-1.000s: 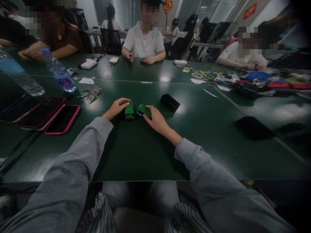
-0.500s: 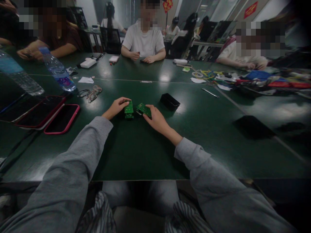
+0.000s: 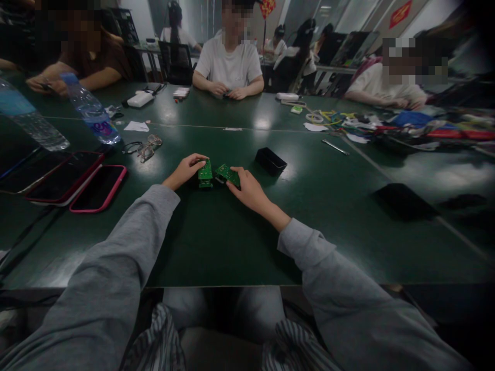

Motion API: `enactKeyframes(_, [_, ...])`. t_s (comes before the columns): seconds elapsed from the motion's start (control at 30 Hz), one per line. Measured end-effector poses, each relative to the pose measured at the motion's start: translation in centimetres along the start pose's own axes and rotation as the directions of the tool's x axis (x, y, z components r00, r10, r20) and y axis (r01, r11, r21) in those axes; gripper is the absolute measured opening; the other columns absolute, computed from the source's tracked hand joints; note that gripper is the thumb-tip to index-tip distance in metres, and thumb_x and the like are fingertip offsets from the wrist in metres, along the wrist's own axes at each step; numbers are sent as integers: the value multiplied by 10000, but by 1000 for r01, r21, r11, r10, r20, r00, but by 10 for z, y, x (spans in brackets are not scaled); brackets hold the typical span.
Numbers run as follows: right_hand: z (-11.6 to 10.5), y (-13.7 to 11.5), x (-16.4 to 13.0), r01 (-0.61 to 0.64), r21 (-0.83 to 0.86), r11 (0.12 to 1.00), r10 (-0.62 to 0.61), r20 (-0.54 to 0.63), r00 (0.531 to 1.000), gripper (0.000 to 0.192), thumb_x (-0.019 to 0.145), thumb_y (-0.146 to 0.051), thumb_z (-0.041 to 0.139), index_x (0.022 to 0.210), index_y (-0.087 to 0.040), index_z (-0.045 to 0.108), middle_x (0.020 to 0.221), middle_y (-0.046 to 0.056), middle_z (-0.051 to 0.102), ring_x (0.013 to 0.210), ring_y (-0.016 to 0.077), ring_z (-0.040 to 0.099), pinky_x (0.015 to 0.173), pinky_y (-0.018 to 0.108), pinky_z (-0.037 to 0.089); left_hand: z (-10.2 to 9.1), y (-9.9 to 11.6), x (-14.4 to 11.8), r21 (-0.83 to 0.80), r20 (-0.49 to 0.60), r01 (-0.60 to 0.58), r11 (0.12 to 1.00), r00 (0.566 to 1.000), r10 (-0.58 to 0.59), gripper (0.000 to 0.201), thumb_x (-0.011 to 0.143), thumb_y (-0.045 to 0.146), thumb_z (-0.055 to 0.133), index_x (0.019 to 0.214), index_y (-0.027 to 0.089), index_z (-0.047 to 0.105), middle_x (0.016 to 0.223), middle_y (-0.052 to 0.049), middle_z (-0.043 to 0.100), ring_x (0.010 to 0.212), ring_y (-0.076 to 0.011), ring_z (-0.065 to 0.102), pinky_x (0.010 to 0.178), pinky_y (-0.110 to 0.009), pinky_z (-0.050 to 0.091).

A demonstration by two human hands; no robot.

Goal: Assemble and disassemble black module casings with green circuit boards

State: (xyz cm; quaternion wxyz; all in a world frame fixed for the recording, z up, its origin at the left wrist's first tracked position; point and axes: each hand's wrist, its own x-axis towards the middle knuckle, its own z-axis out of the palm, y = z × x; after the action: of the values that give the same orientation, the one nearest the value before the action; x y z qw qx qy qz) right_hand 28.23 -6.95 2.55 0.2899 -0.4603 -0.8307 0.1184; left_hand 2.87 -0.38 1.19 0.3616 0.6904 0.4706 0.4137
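While both boards rested mid-bench (image 3: 216, 242), little had changed over last second: left hand (image 3: 185, 171) kept pinch grip on upright green circuit board (image 3: 205, 173); right hand (image 3: 249, 191) kept fingers closed on tilted circuit board (image 3: 227, 175), now nearly touching first. Black tray (image 3: 270, 161) lay nearby.

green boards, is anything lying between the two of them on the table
Nothing visible: only bare table shows in the narrow gap between the left board, held by the left hand, and the right board, held by the right hand.
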Motion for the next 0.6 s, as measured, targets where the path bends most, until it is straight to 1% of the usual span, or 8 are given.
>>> enactKeyframes(0.27, [4,3,0,42,-24,999,-42,-14,999,452,935,-347,531,1337,-154,462,1256,168,596,1141,310,589,934,495,511,1,-6,3,-23,-14,-20,1000,1000,20,331,865,375,601,1113,162,650,1103,-82,693,979,-181,641,906,-359,515])
enactKeyframes(0.4, [5,4,1,42,-26,999,-42,-25,999,447,929,-344,540,1327,-152,471,1229,169,606,1128,308,595,924,485,511,1,-8,4,-11,-19,-38,999,999,38,316,868,367,604,1108,169,656,1076,-70,694,948,-171,640,894,-351,517])
enactKeyframes(0.6, [4,5,0,44,-27,999,-44,-18,999,456,936,-359,533,1343,-167,460,1235,162,600,1133,303,596,917,478,511,2,-4,3,2,-21,-28,1000,999,28,293,871,344,599,1097,166,651,1061,-71,696,929,-170,641,877,-351,523])
